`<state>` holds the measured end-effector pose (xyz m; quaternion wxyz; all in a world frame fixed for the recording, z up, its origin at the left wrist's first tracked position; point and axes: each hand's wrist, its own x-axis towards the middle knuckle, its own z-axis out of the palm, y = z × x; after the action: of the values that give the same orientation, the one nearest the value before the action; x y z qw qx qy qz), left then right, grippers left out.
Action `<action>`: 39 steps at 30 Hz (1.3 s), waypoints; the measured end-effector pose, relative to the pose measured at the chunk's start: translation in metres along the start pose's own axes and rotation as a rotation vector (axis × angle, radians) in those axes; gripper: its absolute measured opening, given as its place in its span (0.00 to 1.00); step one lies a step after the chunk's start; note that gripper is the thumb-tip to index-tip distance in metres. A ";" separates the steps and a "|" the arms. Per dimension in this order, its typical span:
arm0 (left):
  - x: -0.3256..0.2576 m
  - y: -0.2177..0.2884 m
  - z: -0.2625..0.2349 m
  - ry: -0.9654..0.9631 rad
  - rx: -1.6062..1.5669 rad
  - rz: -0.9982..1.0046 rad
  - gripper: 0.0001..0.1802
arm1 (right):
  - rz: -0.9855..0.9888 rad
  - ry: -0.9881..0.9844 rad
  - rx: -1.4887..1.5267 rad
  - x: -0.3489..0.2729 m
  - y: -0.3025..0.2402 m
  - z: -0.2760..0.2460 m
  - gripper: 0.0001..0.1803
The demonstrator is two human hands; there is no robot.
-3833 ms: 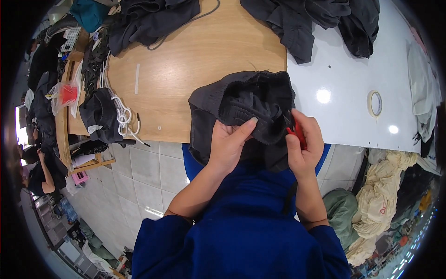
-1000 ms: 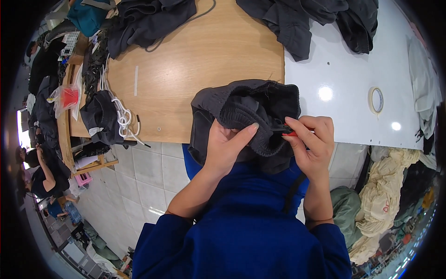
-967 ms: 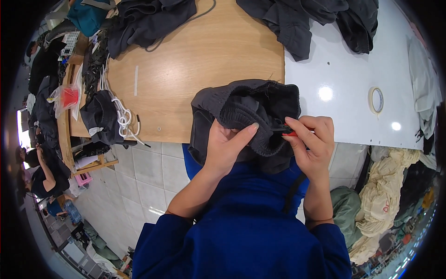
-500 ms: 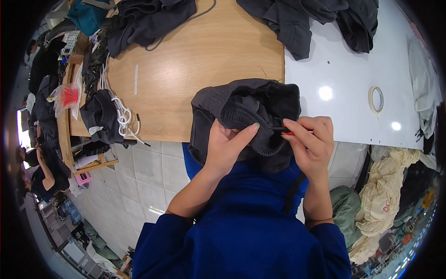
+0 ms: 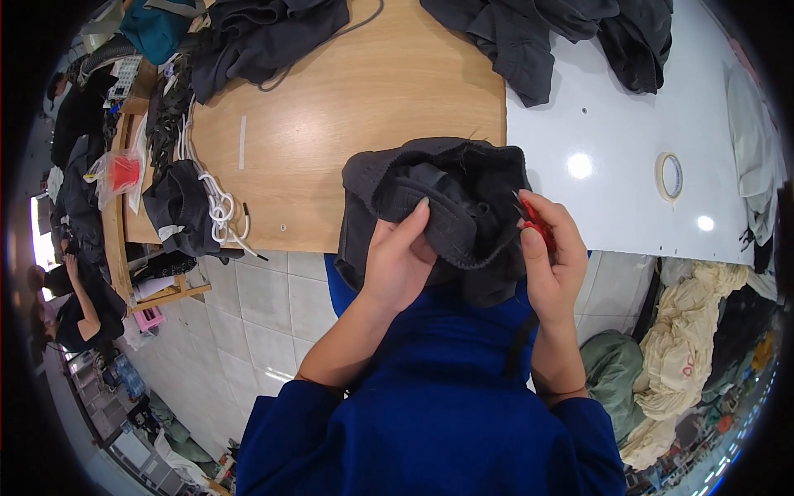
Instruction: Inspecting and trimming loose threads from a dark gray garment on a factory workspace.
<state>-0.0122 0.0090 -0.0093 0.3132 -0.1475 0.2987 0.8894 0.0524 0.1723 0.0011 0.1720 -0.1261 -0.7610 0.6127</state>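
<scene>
A wood-grain tabletop [image 5: 306,124] is spreading across the middle, and a white tabletop [image 5: 628,165] is adjoining it on the right. Along the far side, a right-hand pile of dark garments [image 5: 529,41] is straddling their seam, while a smaller left-hand pile [image 5: 273,41] is resting on the wood. The dark grey garment [image 5: 364,194] is lying at the near edge, partly hanging over it before the person's body, its gathered opening facing up. The left hand [image 5: 401,256] is gripping the opening's near rim, thumb on top. The right hand [image 5: 556,252] is closing its fingers around red-handled snips [image 5: 539,225], whose blades are pointing toward the garment's right rim; whether they are touching cloth, one cannot tell. A tape roll [image 5: 659,178] is sitting on the white surface.
</scene>
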 end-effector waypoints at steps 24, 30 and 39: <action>0.004 -0.017 -0.022 -0.146 0.351 0.173 0.26 | 0.068 -0.033 0.087 -0.001 -0.007 -0.005 0.08; 0.007 -0.010 -0.005 -0.118 0.225 0.143 0.23 | 0.085 -0.032 0.502 -0.011 0.005 -0.028 0.04; 0.005 -0.010 -0.008 -0.056 0.216 0.062 0.16 | 0.093 0.259 0.135 -0.010 0.014 -0.038 0.18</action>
<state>-0.0089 0.0126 -0.0216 0.3078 -0.0787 0.3883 0.8651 0.0769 0.2051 -0.0059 0.2483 -0.2274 -0.6829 0.6482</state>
